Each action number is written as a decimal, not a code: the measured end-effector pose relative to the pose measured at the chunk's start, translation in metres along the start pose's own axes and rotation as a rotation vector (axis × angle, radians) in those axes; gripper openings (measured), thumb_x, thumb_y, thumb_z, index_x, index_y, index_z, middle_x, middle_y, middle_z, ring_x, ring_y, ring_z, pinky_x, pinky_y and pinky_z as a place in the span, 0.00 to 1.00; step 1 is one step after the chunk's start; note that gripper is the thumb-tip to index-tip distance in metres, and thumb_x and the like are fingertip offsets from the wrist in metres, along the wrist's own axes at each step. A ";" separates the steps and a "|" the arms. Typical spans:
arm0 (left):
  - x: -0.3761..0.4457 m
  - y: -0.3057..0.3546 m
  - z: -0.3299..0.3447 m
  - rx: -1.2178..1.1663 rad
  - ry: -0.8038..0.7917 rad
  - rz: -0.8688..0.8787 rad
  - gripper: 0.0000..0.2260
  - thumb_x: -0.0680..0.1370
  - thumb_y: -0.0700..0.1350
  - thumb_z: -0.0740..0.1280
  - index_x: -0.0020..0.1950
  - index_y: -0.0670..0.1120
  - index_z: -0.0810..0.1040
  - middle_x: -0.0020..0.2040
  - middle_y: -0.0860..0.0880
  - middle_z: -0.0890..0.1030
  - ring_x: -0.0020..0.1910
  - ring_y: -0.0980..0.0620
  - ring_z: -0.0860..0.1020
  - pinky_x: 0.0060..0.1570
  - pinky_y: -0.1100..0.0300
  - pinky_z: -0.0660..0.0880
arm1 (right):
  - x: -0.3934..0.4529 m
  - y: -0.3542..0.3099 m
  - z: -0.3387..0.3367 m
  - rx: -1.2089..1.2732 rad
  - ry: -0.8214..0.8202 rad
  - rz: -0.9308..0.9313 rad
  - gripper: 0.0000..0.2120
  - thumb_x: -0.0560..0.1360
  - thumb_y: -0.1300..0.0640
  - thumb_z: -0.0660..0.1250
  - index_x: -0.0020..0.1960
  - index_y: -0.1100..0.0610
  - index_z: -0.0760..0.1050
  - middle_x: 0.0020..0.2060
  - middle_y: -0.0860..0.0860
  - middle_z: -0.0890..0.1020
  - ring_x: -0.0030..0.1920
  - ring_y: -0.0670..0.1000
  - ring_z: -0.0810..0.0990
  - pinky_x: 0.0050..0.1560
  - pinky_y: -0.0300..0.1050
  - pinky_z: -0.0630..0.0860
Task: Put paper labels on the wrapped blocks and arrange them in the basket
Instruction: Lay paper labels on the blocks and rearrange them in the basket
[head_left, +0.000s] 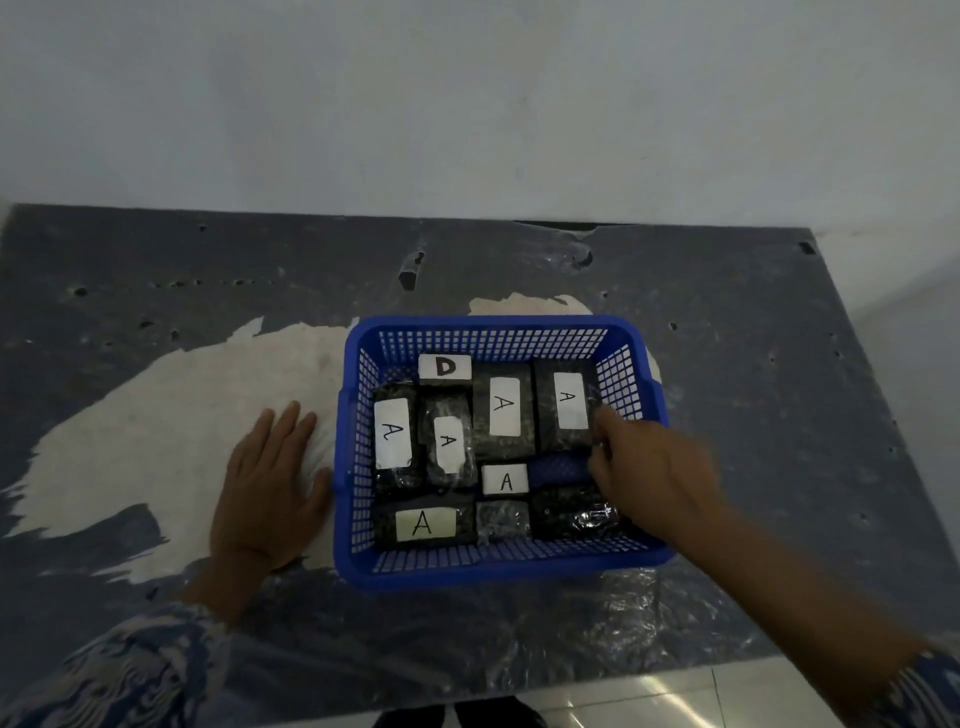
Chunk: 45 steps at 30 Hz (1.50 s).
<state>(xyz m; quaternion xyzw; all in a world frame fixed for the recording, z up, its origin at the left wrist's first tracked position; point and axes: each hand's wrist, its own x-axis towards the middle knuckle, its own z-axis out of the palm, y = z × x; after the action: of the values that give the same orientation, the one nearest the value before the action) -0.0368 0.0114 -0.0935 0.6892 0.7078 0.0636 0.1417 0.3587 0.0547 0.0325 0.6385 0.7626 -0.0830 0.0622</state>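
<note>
The right hand (644, 467) reaches into the basket (498, 569), fingers curled at the far-right block (566, 410), which lies lengthwise away; whether it grips is unclear. The left hand (270, 483) lies flat on the worktop (156, 291).

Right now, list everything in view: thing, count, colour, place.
basket: one, blue plastic mesh, on the table right of centre.
wrapped blocks: at least eight, dark, in clear film, packed flat inside the basket.
paper labels: seven, white; six marked A, one marked D at the far left of the basket.
unlabelled blocks: two showing no label, near right corner of the basket.
table: one, dark grey, with a worn pale patch left of the basket.
wall: pale, behind the table.
left hand: flat on the table beside the basket.
right hand: inside the basket at its right side; fingers blurred.
</note>
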 end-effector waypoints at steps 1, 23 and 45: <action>-0.001 -0.001 0.000 0.001 0.000 0.007 0.34 0.78 0.60 0.59 0.81 0.46 0.61 0.82 0.42 0.61 0.82 0.41 0.56 0.78 0.41 0.57 | -0.005 0.001 -0.004 0.075 0.035 0.033 0.04 0.80 0.50 0.60 0.51 0.50 0.67 0.37 0.48 0.80 0.30 0.50 0.74 0.29 0.43 0.67; -0.002 0.002 -0.004 -0.031 0.018 0.027 0.34 0.79 0.63 0.49 0.81 0.45 0.63 0.81 0.43 0.62 0.81 0.40 0.57 0.77 0.39 0.58 | -0.091 -0.050 0.005 1.967 0.184 0.598 0.13 0.78 0.60 0.66 0.62 0.54 0.80 0.44 0.53 0.80 0.39 0.47 0.79 0.40 0.41 0.80; -0.002 0.003 -0.004 -0.028 -0.001 0.007 0.36 0.79 0.64 0.49 0.81 0.45 0.62 0.82 0.43 0.60 0.82 0.41 0.55 0.78 0.40 0.55 | -0.017 -0.019 0.034 0.909 -0.042 0.526 0.05 0.82 0.55 0.61 0.56 0.51 0.74 0.47 0.49 0.82 0.45 0.50 0.81 0.42 0.49 0.80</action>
<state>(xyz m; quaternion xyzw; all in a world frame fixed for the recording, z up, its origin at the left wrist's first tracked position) -0.0352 0.0103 -0.0887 0.6895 0.7044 0.0734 0.1516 0.3423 0.0276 0.0038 0.7690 0.4621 -0.4001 -0.1871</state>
